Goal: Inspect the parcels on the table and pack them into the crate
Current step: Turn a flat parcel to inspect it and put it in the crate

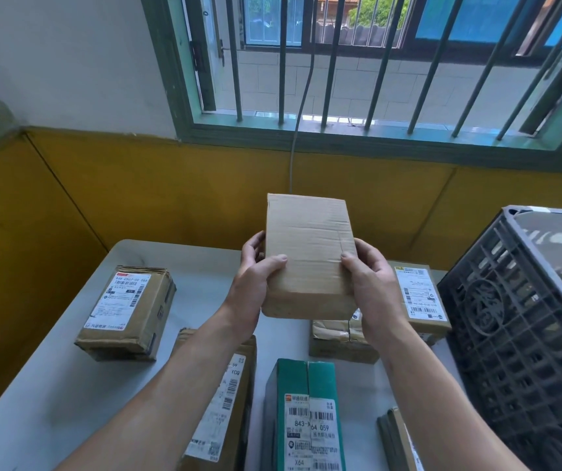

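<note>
I hold a plain brown cardboard parcel (pixel 308 253) up above the table, its blank taped face toward me. My left hand (pixel 256 266) grips its left edge with the thumb on the front. My right hand (pixel 368 277) grips the right edge the same way. A dark plastic crate (pixel 517 328) with lattice walls stands at the right of the table. Several other parcels lie on the table (pixel 69 385): a labelled brown box (pixel 126 311) at the left, a green box (pixel 303 413) in front, a long brown one (pixel 225 402) under my left forearm.
More parcels lie near the crate: a labelled brown box (pixel 419 300), a taped one (pixel 337 338) below the held parcel, and a flat one (pixel 395 440) at the bottom right. A yellow wall and a barred window (pixel 340 62) rise behind the table.
</note>
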Tool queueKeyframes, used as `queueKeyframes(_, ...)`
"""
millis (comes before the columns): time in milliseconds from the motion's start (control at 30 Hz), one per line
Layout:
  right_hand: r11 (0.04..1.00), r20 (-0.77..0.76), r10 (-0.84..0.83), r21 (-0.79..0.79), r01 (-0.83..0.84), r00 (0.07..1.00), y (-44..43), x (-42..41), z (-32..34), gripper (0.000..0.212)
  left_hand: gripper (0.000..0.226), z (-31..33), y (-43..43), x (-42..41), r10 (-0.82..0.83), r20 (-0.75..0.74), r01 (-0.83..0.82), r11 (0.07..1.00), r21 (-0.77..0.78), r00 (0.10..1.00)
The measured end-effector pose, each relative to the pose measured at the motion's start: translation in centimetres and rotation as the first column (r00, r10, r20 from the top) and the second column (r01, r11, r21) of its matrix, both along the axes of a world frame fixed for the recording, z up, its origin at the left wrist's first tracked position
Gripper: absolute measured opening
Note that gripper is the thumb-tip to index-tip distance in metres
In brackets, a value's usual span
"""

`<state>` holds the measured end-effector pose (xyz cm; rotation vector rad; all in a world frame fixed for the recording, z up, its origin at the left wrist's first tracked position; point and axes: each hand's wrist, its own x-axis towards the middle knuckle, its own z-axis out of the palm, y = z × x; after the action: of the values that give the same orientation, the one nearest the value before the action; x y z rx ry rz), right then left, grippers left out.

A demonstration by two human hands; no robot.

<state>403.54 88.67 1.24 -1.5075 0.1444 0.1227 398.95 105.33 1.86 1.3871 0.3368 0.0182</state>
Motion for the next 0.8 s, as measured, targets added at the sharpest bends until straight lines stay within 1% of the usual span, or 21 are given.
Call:
queueKeyframes(133, 1.0, 0.003, -0.009, -0.006, 0.009, 1.0, 0.07, -0.06, -0.17, 0.022, 0.057, -0.19, 0.26, 0.1, 0.007, 0.003, -0.007, 1.0, -0.002, 1.0)
queueKeyframes(167, 1.0, 0.01, -0.017, -0.011, 0.017, 1.0, 0.07, -0.08, -0.23, 0.022, 0.057, -0.18, 0.28, 0.1, 0.007, 0.005, -0.007, 1.0, 0.002, 1.0)
queueKeyframes(267, 0.999, 0.032, -0.014, -0.037, 0.015, 0.999, 0.07, -0.04, -0.17, 0.019, 0.071, -0.04, 0.21, 0.07, 0.003, 0.002, -0.003, 1.0, 0.017, 1.0)
queueKeyframes(333, 0.999, 0.037, -0.007, -0.051, 0.008, 0.999, 0.0, -0.04, -0.11, 0.019, 0.075, -0.05, 0.06, 0.0, 0.004, -0.007, -0.003, 1.0, 0.024, 1.0)
queueKeyframes(467, 0.997, 0.029, -0.02, -0.078, 0.022, 0.999, -0.04, -0.32, 0.29, 0.026, 0.054, -0.43, 0.04, -0.03, 0.056, 0.002, -0.056, 0.998, 0.011, 0.998)
queueKeyframes(633, 0.995, 0.014, -0.02, -0.095, 0.022, 1.0, -0.1, -0.54, 0.6, 0.033, 0.043, -0.4, -0.15, 0.12, 0.067, 0.014, -0.067, 0.998, -0.007, 0.998)
queueKeyframes(733, 0.996, 0.021, -0.031, -0.084, 0.032, 0.999, -0.14, -0.53, 0.63, 0.033, 0.033, -0.25, -0.13, 0.23, 0.076, 0.002, -0.076, 0.997, 0.013, 0.997)
queueKeyframes(800, 0.997, 0.029, -0.026, -0.076, 0.028, 0.999, -0.15, -0.51, 0.65, 0.032, 0.034, -0.13, -0.07, 0.29, 0.091, -0.003, -0.091, 0.996, 0.008, 0.996)
